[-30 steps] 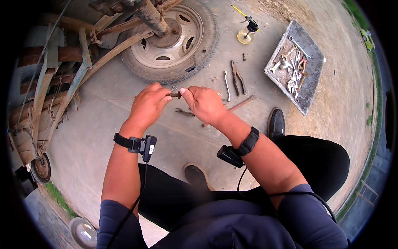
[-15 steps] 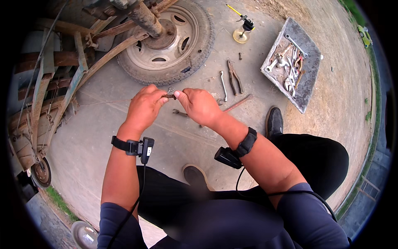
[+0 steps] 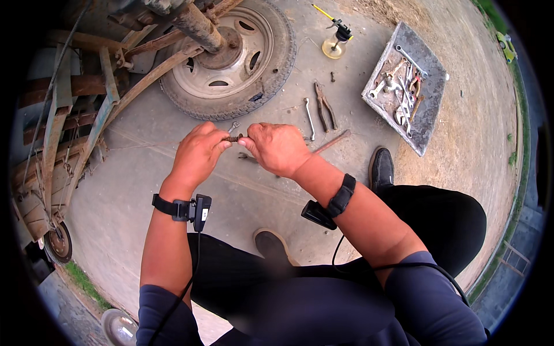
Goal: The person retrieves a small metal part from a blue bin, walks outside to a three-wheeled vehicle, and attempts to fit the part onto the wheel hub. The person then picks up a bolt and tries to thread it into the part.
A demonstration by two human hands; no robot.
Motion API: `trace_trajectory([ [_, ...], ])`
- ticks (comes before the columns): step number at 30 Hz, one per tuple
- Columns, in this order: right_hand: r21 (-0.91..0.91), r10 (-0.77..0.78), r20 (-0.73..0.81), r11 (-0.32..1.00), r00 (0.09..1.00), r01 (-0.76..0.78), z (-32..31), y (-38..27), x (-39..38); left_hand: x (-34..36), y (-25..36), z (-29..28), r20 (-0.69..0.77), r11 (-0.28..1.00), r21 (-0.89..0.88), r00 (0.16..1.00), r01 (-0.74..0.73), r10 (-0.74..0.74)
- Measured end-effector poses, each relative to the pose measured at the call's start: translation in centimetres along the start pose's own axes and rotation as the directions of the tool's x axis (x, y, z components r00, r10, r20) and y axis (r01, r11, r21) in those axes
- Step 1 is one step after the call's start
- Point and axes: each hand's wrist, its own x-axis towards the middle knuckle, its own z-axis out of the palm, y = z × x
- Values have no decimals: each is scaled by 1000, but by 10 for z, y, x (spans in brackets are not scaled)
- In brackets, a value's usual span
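Between my two hands, above the concrete, is a short rusty threaded bolt. The thumb and fingers of my left hand pinch its left part. At its right end, the thumb and curled fingers of my right hand are closed on a small dark piece, perhaps a nut, mostly covered by the fingertips. Just beyond the hands lies a small wrench, and the open jaw of another wrench shows below the right hand. To the right are a long wrench, rusty pliers and a reddish bar.
A large wheel on a rusty axle and frame stands at the far left. An oil can with a yellow spout and a small bolt are farther off. A grey metal tray of tools sits right.
My hands have drawn slightly apart, so more of the bolt's thread shows between them. The right hand has turned a little. The tools on the ground have not moved.
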Motion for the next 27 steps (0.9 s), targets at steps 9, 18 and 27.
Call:
trace_trajectory([
  [9, 322, 180, 98, 925, 979, -202, 4, -2, 4, 1, 2, 1, 6, 1000, 3, 1000, 23, -23],
  [18, 92, 198, 27, 975, 980, -200, -7, -15, 4, 1, 6, -4, 12, 997, -6, 997, 79, -79],
  [27, 113, 107, 74, 987, 992, -115, 0, -8, 0, -3, 4, -2, 28, 999, 7, 999, 40, -41],
])
